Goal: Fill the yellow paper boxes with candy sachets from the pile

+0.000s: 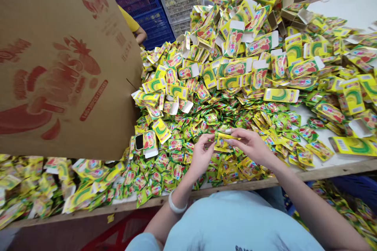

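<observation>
My left hand (204, 153) has its thumb and fingers pinched at the left end of a small yellow packet (221, 142). At the other end of it, my right hand (250, 143) grips with thumb and fingertips. Whether it is a sachet or a small folded box I cannot tell. Both hands are just above a spread of green candy sachets (175, 145), with yellow candy sachets (247, 166) close below the right one. Beyond them rises a heap of small yellow printed boxes (232, 68), several with white end flaps standing out.
A large printed brown carton (70, 125) stands on the left of the table. A phone-like black object (139, 142) lies among the sachets. Another person's arm (140, 34) shows behind the carton, near stacked blue crates (156, 25) and white crates (179, 4). The table's wooden edge (318, 173) runs before me.
</observation>
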{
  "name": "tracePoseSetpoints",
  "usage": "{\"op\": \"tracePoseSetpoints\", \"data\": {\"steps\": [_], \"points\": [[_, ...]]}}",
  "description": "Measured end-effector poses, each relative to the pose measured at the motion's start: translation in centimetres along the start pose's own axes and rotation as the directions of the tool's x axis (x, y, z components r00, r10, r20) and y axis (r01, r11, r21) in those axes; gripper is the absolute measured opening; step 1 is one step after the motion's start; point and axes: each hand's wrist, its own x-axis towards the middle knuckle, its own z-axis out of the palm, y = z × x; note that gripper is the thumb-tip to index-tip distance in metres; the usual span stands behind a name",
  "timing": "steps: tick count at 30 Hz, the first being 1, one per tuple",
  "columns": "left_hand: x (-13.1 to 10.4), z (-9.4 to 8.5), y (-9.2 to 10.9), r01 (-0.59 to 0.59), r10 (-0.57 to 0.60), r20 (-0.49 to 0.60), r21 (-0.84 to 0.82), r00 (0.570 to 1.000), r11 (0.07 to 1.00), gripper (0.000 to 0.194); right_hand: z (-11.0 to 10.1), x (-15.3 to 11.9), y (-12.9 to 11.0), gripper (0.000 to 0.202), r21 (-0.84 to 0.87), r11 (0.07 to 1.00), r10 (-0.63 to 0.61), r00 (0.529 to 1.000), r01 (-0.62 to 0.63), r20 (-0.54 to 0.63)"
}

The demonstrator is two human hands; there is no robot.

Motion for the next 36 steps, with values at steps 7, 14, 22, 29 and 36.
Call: {"op": "tracePoseSetpoints", "data": {"steps": [7, 14, 22, 29, 36], "points": [[-1.7, -0.3, 0.5, -0.079, 0.083, -0.029, 0.122, 0.996, 0.989, 0.036, 2.4, -0.2, 0.5, 0.032, 0.261, 0.955, 0.12, 0.987, -0.143, 0.103], [-0.9, -7.8, 1.5, -0.397, 0.308, 0.258, 0.702, 0.916, 0.592, 0.037, 2.6, -1.3, 1.9, 0.039, 0.382, 0.86, 0.29, 0.94, -0.339, 0.18], [5.1, -21.2, 1.9, -0.301, 0.032, 0.301, 0.953, 0.953, 0.023, 0.062, 0.9, -1.1, 2.7, 0.041, 0.344, 0.895, 0.294, 0.956, -0.285, 0.027], [5.4, -16.3, 1.2, -0.246, 0.235, 0.107, 0.661, 0.966, 0.709, 0.039, 0.1, -1.7, 1.2, 0.033, 0.47, 0.856, 0.264, 0.964, -0.217, -0.036], [-0.3, -4.1, 1.2, 0.172, -0.101, 0.426, -0.133, 0.899, 0.976, 0.039, 0.1, -0.1, -3.6, 0.023, 0.522, 0.853, 0.088, 0.989, -0.013, -0.12]]}}
